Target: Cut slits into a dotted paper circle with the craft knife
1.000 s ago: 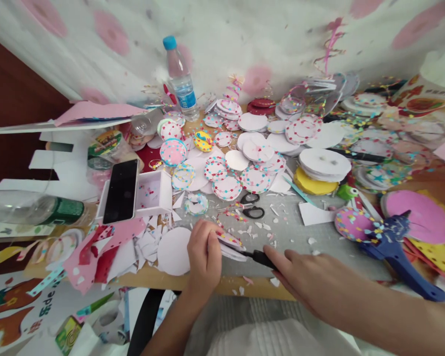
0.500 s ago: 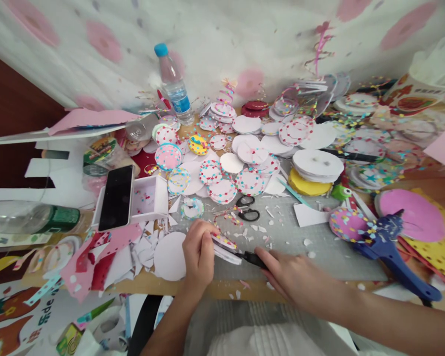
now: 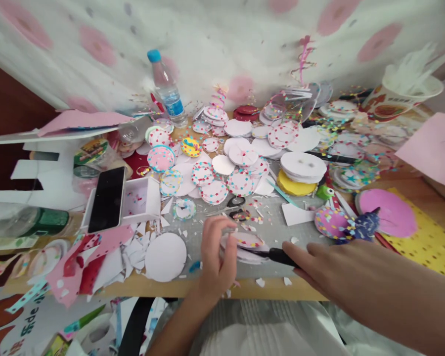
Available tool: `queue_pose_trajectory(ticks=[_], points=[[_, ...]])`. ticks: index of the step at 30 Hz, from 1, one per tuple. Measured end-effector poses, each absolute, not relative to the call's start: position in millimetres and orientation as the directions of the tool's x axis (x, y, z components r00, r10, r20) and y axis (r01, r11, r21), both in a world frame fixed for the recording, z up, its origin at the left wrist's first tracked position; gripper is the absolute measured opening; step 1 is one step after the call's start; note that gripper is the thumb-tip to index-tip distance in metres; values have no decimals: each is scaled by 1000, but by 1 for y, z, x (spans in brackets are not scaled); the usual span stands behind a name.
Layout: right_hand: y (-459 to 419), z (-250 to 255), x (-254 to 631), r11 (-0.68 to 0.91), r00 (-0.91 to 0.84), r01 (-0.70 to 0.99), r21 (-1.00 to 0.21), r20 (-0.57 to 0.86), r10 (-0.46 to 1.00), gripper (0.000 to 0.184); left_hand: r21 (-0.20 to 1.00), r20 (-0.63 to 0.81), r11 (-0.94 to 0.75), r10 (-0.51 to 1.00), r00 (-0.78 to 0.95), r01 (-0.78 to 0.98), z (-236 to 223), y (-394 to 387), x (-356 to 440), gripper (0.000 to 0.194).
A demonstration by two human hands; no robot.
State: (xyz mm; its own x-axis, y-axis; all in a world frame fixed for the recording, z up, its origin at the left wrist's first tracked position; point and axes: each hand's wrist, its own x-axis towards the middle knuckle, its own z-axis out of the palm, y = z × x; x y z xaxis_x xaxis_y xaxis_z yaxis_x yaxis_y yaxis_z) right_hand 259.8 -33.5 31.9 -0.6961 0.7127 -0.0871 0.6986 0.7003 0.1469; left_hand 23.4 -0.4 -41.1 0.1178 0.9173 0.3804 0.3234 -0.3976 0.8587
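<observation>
My left hand point(image 3: 218, 257) grips the left edge of a pair of white paper discs point(image 3: 250, 241), thumb in front and fingers behind. The upper disc carries red and yellow dots along its edge. My right hand point(image 3: 326, 269) is closed on a slim tool with a black handle point(image 3: 282, 256); its thin dark tip lies between the discs. What kind of tool it is I cannot make out. Just beyond the discs, black-handled scissors point(image 3: 237, 201) lie on the grey cutting mat point(image 3: 274, 222). A plain white disc point(image 3: 165, 257) lies left of my left hand.
Decorated paper discs point(image 3: 214, 191) crowd the back of the table. A water bottle point(image 3: 166, 91) stands behind them. At left, a phone point(image 3: 107, 200) rests on a white box point(image 3: 144, 199). Paper scraps point(image 3: 137, 249) lie at front left. A blue glue gun point(image 3: 367, 225) is partly hidden behind my right arm.
The view has shifted slightly to the right. My hands, the discs and the tool have moved right, and the discs now lie flatter. My left fingers have loosened from a tight fist.
</observation>
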Motion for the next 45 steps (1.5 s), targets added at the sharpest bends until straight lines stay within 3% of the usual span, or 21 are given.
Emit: queue_pose_trajectory(ticks=[2, 4, 7, 10, 13, 19, 25, 29, 34, 40, 45], points=[[-28, 35, 249, 761, -755, 643, 86, -96, 649, 54, 750, 523, -537, 839, 151, 386, -44, 1, 22, 12], [-21, 38, 239, 774, -770, 631, 58, -82, 633, 54, 653, 637, -639, 754, 162, 407, -48, 3, 21, 19], [-13, 42, 231, 773, -772, 633, 23, -49, 634, 50, 615, 710, -661, 702, 63, 430, -56, 7, 25, 29], [-11, 43, 229, 760, -757, 649, -14, -103, 645, 43, 653, 697, -623, 716, -21, 430, -62, 11, 28, 31], [-14, 38, 229, 730, -722, 682, -28, -178, 668, 47, 681, 686, -613, 726, -54, 400, -66, 12, 29, 33], [-27, 25, 230, 696, -693, 718, 14, -85, 716, 58, 712, 667, -600, 740, -85, 364, -68, 12, 29, 35], [-35, 25, 222, 641, -637, 766, 57, -66, 768, 59, 727, 664, -592, 736, -134, 348, -65, 16, 32, 37], [-36, 19, 220, 609, -605, 793, 10, -100, 790, 51, 727, 666, -589, 730, -154, 354, -63, 18, 33, 38], [-39, 11, 227, 596, -597, 802, -44, -109, 795, 49, 615, 748, -662, 661, -53, 428, -63, 15, 31, 38], [-48, 29, 238, 652, -654, 756, 64, 19, 756, 64, 407, 834, -759, 535, 131, 508, -60, 11, 37, 38], [-52, 38, 242, 646, -648, 761, 51, 64, 759, 59, 380, 836, -764, 525, 160, 522, -58, 11, 40, 36]])
